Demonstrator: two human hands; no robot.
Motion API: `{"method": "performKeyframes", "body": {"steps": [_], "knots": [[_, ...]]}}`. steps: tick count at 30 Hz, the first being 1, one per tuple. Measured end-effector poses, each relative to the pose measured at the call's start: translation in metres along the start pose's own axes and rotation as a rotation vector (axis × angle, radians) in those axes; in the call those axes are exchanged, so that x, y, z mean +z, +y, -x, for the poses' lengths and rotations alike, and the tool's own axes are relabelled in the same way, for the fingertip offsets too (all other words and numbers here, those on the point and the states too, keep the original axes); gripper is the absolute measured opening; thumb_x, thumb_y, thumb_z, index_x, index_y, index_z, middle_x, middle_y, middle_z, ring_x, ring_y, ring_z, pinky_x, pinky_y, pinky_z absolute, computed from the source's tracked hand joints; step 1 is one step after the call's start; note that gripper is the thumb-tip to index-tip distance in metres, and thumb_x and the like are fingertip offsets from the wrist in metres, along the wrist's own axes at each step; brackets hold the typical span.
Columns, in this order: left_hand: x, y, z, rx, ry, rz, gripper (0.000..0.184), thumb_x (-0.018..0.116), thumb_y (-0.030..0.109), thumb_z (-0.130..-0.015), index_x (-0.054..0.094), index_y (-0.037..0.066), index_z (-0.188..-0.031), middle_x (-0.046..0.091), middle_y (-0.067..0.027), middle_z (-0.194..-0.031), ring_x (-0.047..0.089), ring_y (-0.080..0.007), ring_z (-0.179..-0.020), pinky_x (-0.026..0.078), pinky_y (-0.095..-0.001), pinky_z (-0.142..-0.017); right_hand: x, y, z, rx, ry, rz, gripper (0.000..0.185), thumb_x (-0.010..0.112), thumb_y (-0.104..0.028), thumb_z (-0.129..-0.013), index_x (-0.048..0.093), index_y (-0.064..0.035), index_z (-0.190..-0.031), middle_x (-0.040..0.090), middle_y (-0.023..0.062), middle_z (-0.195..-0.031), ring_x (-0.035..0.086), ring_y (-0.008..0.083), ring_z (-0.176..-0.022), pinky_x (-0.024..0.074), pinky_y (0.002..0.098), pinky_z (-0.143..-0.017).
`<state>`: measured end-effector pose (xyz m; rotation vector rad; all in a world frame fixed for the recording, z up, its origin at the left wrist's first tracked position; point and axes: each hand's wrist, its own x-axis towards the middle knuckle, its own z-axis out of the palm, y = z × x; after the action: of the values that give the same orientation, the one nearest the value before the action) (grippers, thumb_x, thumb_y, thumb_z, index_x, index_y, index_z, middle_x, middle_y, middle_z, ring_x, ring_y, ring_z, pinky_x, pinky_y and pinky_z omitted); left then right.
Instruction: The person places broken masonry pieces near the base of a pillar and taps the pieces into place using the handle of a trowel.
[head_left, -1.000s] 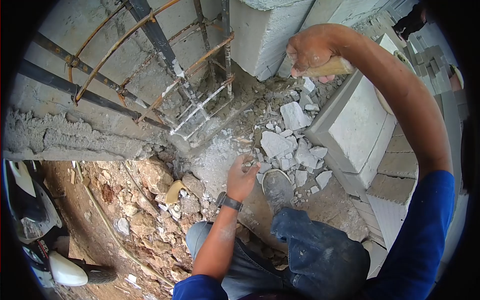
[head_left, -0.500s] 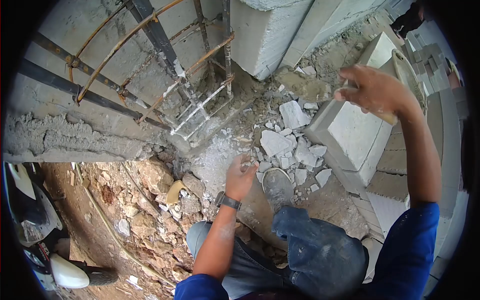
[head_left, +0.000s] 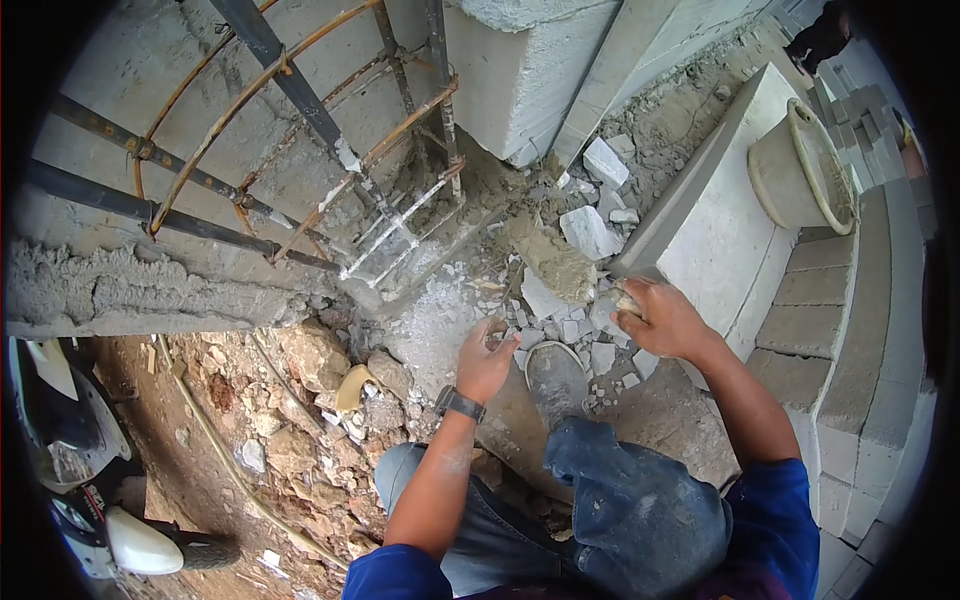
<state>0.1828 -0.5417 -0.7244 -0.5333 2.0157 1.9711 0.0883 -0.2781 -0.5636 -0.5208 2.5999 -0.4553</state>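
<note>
My right hand (head_left: 662,318) is closed around the handle of a trowel, whose blade is covered by a load of wet grey mortar (head_left: 556,262). The blade hangs above broken pieces of pale block (head_left: 588,232) on the ground. Lower and to the left, my left hand (head_left: 487,362) is held out with loosely curled fingers, thumb apart, and I see nothing in it. A watch (head_left: 459,403) is strapped to that wrist. Just right of the left hand is my dusty shoe (head_left: 555,380).
A rebar cage (head_left: 330,130) stands at upper left against concrete. A large pale block (head_left: 720,220) lies to the right, with a bucket (head_left: 790,180) on it. Rubble (head_left: 300,430) and a motorbike (head_left: 120,520) are at lower left. Another person (head_left: 820,38) is far right.
My right hand has come down and left with the loaded trowel, from above the large block to over the broken pieces, uncovering the bucket. My left hand has barely moved.
</note>
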Motion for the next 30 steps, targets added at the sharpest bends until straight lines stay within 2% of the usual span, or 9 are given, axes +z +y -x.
{"method": "performKeyframes", "body": {"steps": [1, 4, 7, 10, 14, 17, 21, 24, 30], "knots": [[-0.001, 0.004, 0.0, -0.004, -0.004, -0.016, 0.047, 0.076, 0.022, -0.093, 0.059, -0.003, -0.13, 0.068, -0.0107, -0.118, 0.067, -0.0166, -0.094, 0.053, -0.031, -0.083, 0.001, -0.001, -0.011, 0.002, -0.035, -0.031, 0.036, 0.069, -0.025, -0.09, 0.061, 0.0056, -0.107, 0.066, 0.0305, -0.089, 0.063, 0.0508, -0.087, 0.0516, 0.052, -0.083], [-0.005, 0.007, -0.002, -0.026, -0.006, 0.017, 0.047, 0.075, 0.02, -0.094, 0.058, -0.002, -0.131, 0.066, -0.0094, -0.119, 0.065, -0.0155, -0.095, 0.053, -0.0305, -0.084, 0.001, 0.0, -0.041, 0.002, -0.041, -0.186, 0.038, 0.071, -0.031, -0.095, 0.061, 0.0046, -0.102, 0.066, 0.0237, -0.082, 0.067, 0.0398, -0.074, 0.0542, 0.0475, -0.072], [-0.01, -0.009, -0.007, -0.001, 0.02, 0.008, 0.048, 0.076, 0.019, -0.094, 0.058, -0.002, -0.132, 0.066, -0.0094, -0.12, 0.065, -0.0156, -0.096, 0.053, -0.0308, -0.084, -0.013, 0.003, -0.069, 0.174, -0.201, -0.593, 0.036, 0.071, -0.034, -0.099, 0.061, 0.0003, -0.097, 0.064, 0.0118, -0.075, 0.064, 0.0221, -0.06, 0.0523, 0.039, -0.057], [-0.012, -0.019, -0.012, 0.02, 0.043, 0.002, 0.048, 0.076, 0.019, -0.093, 0.058, -0.002, -0.132, 0.066, -0.0093, -0.12, 0.065, -0.0156, -0.097, 0.054, -0.0308, -0.085, -0.034, 0.014, -0.089, 0.204, -0.252, -0.901, 0.029, 0.07, -0.031, -0.1, 0.061, -0.0033, -0.096, 0.06, 0.0035, -0.074, 0.058, 0.0112, -0.053, 0.0484, 0.0315, -0.049], [-0.013, -0.026, -0.013, 0.032, 0.055, 0.032, 0.047, 0.076, 0.019, -0.093, 0.058, -0.002, -0.132, 0.066, -0.0097, -0.12, 0.065, -0.0159, -0.098, 0.054, -0.0314, -0.086, -0.054, 0.013, -0.095, 0.253, -0.262, -1.021, 0.028, 0.071, -0.03, -0.099, 0.063, -0.0039, -0.095, 0.062, 0.0033, -0.074, 0.057, 0.0114, -0.052, 0.0486, 0.0286, -0.047], [-0.016, 0.002, -0.005, -0.004, 0.054, -0.051, 0.052, 0.075, 0.026, -0.092, 0.059, -0.005, -0.13, 0.068, -0.018, -0.119, 0.067, -0.0264, -0.108, 0.052, -0.0362, -0.094, -0.061, 0.01, -0.094, 0.182, -0.225, -0.953, 0.024, 0.069, -0.027, -0.101, 0.064, -0.0041, -0.098, 0.061, 0.0024, -0.074, 0.056, 0.0102, -0.052, 0.048, 0.0268, -0.046], [-0.012, -0.007, -0.007, -0.006, 0.056, 0.031, 0.052, 0.077, 0.026, -0.092, 0.059, -0.005, -0.13, 0.069, -0.0167, -0.119, 0.068, -0.0241, -0.105, 0.053, -0.0348, -0.091, -0.062, 0.008, -0.082, 0.103, -0.167, -0.816, 0.023, 0.069, -0.027, -0.1, 0.065, -0.0053, -0.099, 0.06, 0.0007, -0.075, 0.055, 0.008, -0.054, 0.0462, 0.0253, -0.046], [-0.009, -0.009, -0.007, -0.003, 0.046, 0.034, 0.052, 0.077, 0.026, -0.092, 0.059, -0.004, -0.13, 0.07, -0.0157, -0.118, 0.069, -0.0223, -0.1, 0.054, -0.0343, -0.087, -0.06, 0.006, -0.065, 0.066, -0.089, -0.677, 0.03, 0.074, -0.032, -0.096, 0.065, -0.003, -0.094, 0.062, 0.0045, -0.078, 0.062, 0.0139, -0.063, 0.0519, 0.0337, -0.056], [-0.003, -0.006, -0.006, -0.016, 0.028, -0.039, 0.05, 0.077, 0.026, -0.091, 0.06, -0.004, -0.128, 0.071, -0.015, -0.115, 0.069, -0.0204, -0.095, 0.055, -0.0342, -0.084, -0.067, 0.014, -0.029, -0.033, 0.109, 0.097, 0.033, 0.074, -0.021, -0.082, 0.064, 0.003, -0.102, 0.067, 0.0196, -0.086, 0.068, 0.0382, -0.084, 0.0543, 0.0484, -0.081]]}}
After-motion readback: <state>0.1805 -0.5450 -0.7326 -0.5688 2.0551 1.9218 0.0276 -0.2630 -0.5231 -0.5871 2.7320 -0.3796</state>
